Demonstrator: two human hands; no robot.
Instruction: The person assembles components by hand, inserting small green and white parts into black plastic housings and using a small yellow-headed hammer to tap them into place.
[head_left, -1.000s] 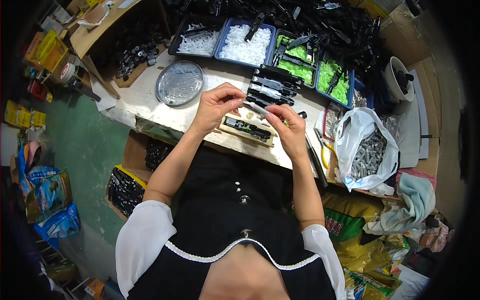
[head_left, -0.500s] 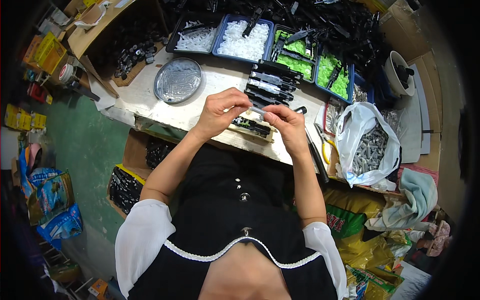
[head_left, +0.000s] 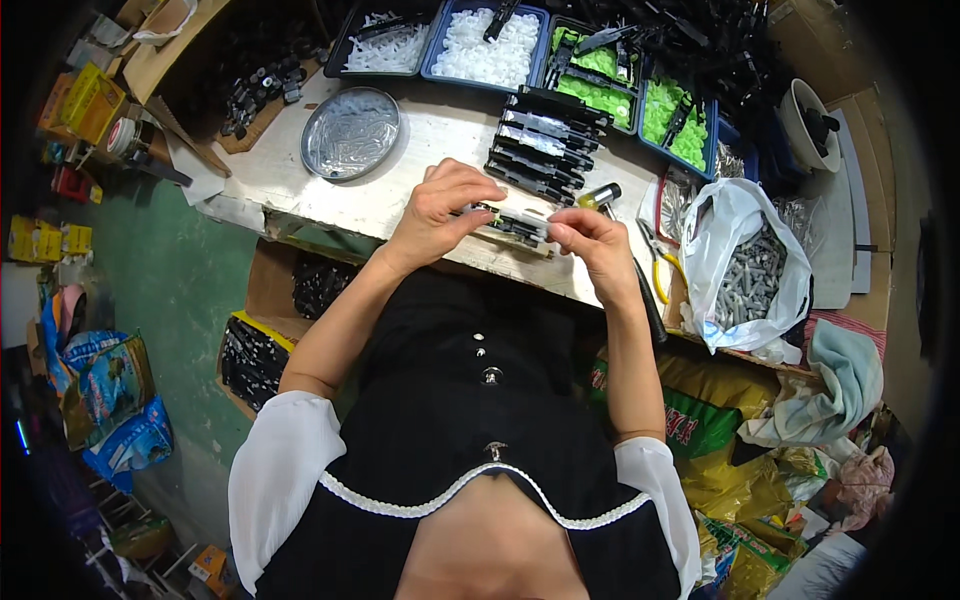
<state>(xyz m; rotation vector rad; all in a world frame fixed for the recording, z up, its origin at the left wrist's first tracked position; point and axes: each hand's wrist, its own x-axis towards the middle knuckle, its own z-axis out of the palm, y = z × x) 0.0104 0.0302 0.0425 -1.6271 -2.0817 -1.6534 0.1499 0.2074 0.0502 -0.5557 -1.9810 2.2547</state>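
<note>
Tube (head_left: 528, 219) over black part (head_left: 518, 236); right fingers (head_left: 574, 217) pinched its end, seemingly for control; left fingers (head_left: 478, 191) parted, nothing visibly held.

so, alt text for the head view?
Left hand and right hand at opposite ends of a slim pale part, over a black assembly near a white workbench's front edge. Beyond: row of black assemblies, round metal dish, bins of white parts and green parts; at right, yellow-handled pliers and a plastic bag of grey pieces.
</note>
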